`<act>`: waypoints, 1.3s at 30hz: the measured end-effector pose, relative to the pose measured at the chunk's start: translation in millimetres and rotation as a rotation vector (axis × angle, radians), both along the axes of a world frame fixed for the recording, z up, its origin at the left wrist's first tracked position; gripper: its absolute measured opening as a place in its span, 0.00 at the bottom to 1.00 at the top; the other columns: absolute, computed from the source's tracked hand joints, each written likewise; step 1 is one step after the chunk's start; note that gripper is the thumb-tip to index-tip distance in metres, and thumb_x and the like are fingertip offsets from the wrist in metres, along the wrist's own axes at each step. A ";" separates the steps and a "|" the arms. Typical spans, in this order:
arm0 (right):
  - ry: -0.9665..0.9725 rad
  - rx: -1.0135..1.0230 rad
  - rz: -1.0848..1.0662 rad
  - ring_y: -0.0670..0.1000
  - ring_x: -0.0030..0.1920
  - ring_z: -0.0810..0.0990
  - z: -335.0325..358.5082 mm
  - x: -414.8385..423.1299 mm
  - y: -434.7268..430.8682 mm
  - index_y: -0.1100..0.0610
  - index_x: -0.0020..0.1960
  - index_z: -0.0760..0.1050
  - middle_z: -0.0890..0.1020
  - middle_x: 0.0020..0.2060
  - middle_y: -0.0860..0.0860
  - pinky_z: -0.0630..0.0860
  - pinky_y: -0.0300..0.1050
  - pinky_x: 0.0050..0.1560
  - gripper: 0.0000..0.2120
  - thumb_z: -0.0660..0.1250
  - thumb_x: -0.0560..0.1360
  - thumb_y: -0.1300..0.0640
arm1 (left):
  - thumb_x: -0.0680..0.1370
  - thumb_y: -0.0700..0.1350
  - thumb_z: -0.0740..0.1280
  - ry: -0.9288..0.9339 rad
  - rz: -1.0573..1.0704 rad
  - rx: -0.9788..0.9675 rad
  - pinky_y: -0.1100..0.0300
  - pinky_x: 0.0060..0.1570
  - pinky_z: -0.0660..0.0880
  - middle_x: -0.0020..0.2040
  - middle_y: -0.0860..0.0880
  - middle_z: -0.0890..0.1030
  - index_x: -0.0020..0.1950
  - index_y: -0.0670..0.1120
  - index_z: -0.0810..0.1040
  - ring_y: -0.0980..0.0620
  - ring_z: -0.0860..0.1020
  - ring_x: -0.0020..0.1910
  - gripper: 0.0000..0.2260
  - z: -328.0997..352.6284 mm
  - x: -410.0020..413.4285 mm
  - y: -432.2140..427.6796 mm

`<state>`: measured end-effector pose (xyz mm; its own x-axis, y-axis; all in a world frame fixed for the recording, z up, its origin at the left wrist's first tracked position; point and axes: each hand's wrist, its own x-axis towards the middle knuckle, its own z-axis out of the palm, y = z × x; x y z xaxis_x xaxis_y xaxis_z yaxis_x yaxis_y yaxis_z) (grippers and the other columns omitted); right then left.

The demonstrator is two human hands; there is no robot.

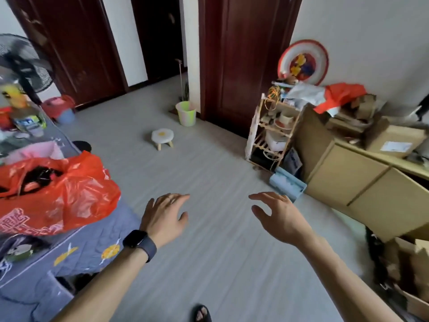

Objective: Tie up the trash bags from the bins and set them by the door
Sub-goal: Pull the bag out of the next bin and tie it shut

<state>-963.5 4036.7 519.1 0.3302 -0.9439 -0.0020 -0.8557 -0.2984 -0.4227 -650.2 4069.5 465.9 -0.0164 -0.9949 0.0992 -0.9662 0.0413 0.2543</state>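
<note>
Pale green bin (185, 113) on floor against dark door (243, 66) frame, well apart from both hands, small stool (162, 137) nearer, orange plastic bag (69, 194) on quilted table (92, 242) at left, left hand (163, 216) and right hand (278, 217) over bare floor, fingers loosely spread, holding nothing.

The left forearm (104, 275) and the right forearm (343, 270) are bare from the lower edge of the view up to the hands. The left hand (166, 214) wears a thin, plain ring (170, 199) on one finger, a narrow band with a pale metal glint. A watch (135, 238) sits on the left wrist, its black screen a dark, unlit rectangle with rounded corners. Its strap (150, 249) is wide, smooth and matte, a dark grey-blue, and fits closely. The right hand (281, 217) and its wrist are bare. At the bottom edge a foot (201, 317) shows in a black open-toed sandal (202, 307), with a broad dark band crossing just above the toes.
</note>
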 end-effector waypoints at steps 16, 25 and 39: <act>-0.091 0.087 0.257 0.51 0.66 0.76 6.2 227.2 -441.1 0.42 0.65 0.76 0.78 0.65 0.42 0.73 0.50 0.66 0.15 0.62 0.79 0.45 | 0.74 0.56 0.58 -0.057 0.264 0.041 0.48 0.61 0.69 0.68 0.52 0.76 0.71 0.56 0.71 0.47 0.73 0.66 0.24 26.2 207.1 -363.6; -0.118 0.143 0.478 0.49 0.64 0.77 24.1 419.9 -670.6 0.44 0.64 0.78 0.79 0.64 0.45 0.68 0.36 0.60 0.14 0.65 0.79 0.48 | 0.78 0.55 0.58 -0.010 0.590 0.115 0.46 0.70 0.64 0.73 0.53 0.70 0.75 0.59 0.64 0.48 0.67 0.72 0.24 39.9 362.9 -504.9; -0.057 0.053 0.602 0.50 0.66 0.74 30.6 752.8 -923.1 0.44 0.67 0.76 0.78 0.65 0.44 0.63 0.33 0.60 0.16 0.63 0.80 0.50 | 0.80 0.54 0.60 0.039 0.698 0.137 0.44 0.69 0.65 0.74 0.49 0.68 0.76 0.56 0.62 0.45 0.66 0.72 0.24 43.2 681.8 -737.5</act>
<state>-210.7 3113.6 549.7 0.8073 -0.5901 -0.0099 -0.5182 -0.7006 -0.4905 31.7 3332.1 509.1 0.6301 -0.7755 -0.0402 -0.7455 -0.6186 0.2480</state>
